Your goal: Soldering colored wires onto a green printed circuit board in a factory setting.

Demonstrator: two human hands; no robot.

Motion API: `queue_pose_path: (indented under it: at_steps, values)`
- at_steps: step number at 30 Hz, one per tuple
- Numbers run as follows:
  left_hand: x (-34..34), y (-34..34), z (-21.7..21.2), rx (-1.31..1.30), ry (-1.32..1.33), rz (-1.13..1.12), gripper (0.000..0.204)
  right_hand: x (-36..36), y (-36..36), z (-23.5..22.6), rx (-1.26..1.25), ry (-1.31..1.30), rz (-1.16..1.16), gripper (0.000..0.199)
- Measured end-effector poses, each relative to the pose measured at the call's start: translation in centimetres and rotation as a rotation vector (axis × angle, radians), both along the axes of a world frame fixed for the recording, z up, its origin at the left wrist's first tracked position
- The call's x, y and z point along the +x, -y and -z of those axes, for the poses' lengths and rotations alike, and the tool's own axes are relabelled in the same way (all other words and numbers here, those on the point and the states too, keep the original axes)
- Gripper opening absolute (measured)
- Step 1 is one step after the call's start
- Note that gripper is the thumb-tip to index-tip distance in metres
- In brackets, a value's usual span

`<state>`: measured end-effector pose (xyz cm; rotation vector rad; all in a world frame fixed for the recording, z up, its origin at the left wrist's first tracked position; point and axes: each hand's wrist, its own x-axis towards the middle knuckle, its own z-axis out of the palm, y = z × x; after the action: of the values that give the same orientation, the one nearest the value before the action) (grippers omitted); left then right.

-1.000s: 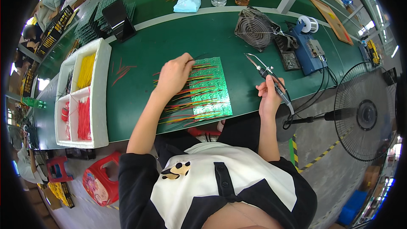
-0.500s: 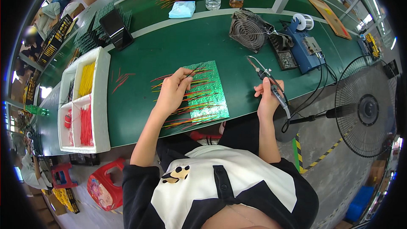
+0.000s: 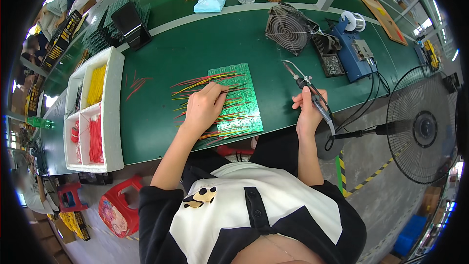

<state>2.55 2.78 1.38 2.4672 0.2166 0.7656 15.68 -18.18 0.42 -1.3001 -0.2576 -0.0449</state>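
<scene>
A green circuit board panel (image 3: 248, 102) lies on the bench in front of me. Rows of thin red, yellow and dark wires (image 3: 195, 81) cross it and stick out past its left edge. My left hand (image 3: 205, 107) rests over that left edge, thumb and fingers pinched on a thin dark wire at the board's upper middle; the fingertips partly hide it. Right of the board, my right hand (image 3: 310, 110) grips a soldering iron (image 3: 304, 83) with a thin curved feed tube beside its tip. The tip points up and away, apart from the board.
A white foam box (image 3: 115, 112) of sorted wires stands left, near loose red wires (image 3: 138, 86). Farther off are a phone (image 3: 132, 27), a small fan (image 3: 288, 29), a blue soldering station (image 3: 352, 51) and a solder spool (image 3: 352, 21). A large floor fan (image 3: 422, 124) stands right.
My left hand has moved slightly right and down over the board, bringing the dark wire from above its surface to the wire rows. My right hand keeps the soldering iron in nearly the same place.
</scene>
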Motion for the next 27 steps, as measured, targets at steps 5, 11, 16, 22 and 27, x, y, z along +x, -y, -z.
queue_pose_path:
  at_steps: [5, 11, 16, 22, 27]
  values:
    - [-0.1, -0.1, 0.4, 0.022, 0.029, 0.029, 0.011, -1.7, 0.0, 0.3, -0.011, -0.025, -0.092, 0.018]
    - [-0.2, -0.1, 0.5, 0.01, 0.043, 0.041, 0.012, -2.4, 0.2, 0.3, -0.03, -0.026, -0.175, 0.018]
    - [-0.1, -0.1, 0.7, 0.007, 0.047, 0.041, 0.012, -2.6, 0.3, 0.1, -0.055, -0.048, -0.25, 0.018]
    - [-0.2, -0.1, 0.5, -0.008, 0.038, 0.049, 0.013, -2.5, 0.5, 0.2, -0.043, -0.075, -0.339, 0.021]
    - [-0.2, -0.1, 0.4, 0.004, 0.011, 0.034, 0.009, -2.6, 0.5, 0.1, -0.046, -0.09, -0.355, 0.021]
